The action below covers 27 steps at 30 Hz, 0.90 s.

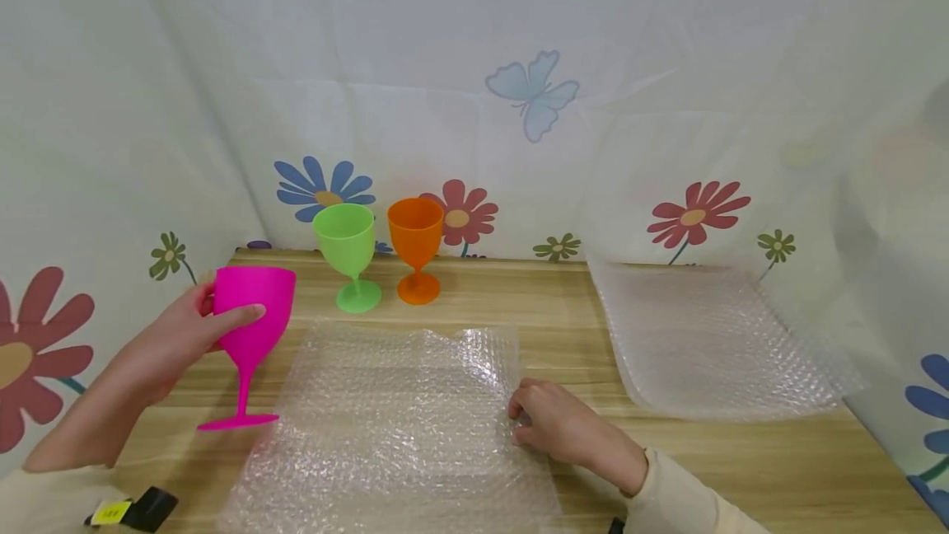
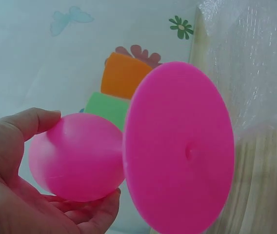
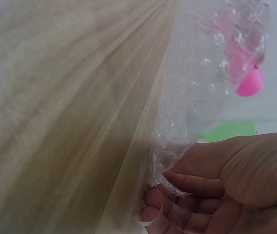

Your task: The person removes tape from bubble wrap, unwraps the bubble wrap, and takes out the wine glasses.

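Observation:
My left hand [image 1: 174,334] grips a pink plastic goblet [image 1: 255,307] round its bowl, thumb on the near side. The goblet is upright at the left of the table, its round base [image 2: 180,151] large in the left wrist view. My right hand [image 1: 559,423] pinches the right edge of a clear bubble wrap sheet [image 1: 400,410] spread across the middle of the table. In the right wrist view the wrap's edge [image 3: 170,183] passes between thumb and curled fingers. The pink goblet shows partly through the wrap there.
A green goblet [image 1: 345,241] and an orange goblet [image 1: 417,241] stand upright side by side at the back left. More bubble wrap [image 1: 704,344] lies at the right of the wooden table [image 1: 571,303]. A flower-printed curtain [image 1: 415,31] hangs behind and at both sides.

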Each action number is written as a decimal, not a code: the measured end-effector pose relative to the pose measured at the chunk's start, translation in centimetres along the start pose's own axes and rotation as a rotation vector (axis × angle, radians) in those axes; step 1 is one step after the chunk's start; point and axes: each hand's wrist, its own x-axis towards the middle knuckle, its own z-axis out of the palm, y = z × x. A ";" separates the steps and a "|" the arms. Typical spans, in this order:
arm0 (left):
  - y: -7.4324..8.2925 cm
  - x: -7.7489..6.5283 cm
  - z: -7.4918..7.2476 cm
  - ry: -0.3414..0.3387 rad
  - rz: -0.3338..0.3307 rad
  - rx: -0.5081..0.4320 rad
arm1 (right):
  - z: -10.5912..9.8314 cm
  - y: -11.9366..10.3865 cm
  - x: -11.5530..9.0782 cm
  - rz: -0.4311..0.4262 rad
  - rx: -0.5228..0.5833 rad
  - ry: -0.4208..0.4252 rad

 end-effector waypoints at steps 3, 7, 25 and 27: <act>0.2 0.3 -0.2 0.020 -0.002 -0.005 | 0.0 0.0 0.1 -0.009 -0.006 0.002; 0.3 0.6 -0.2 0.050 0.006 -0.014 | 0.1 0.0 0.2 -0.019 -0.014 0.005; 0.4 3.1 1.2 0.236 0.107 -0.055 | 0.2 0.0 0.1 -0.004 -0.019 0.003; 0.5 3.4 1.4 0.263 0.111 -0.066 | 0.3 0.0 0.1 -0.010 -0.027 0.008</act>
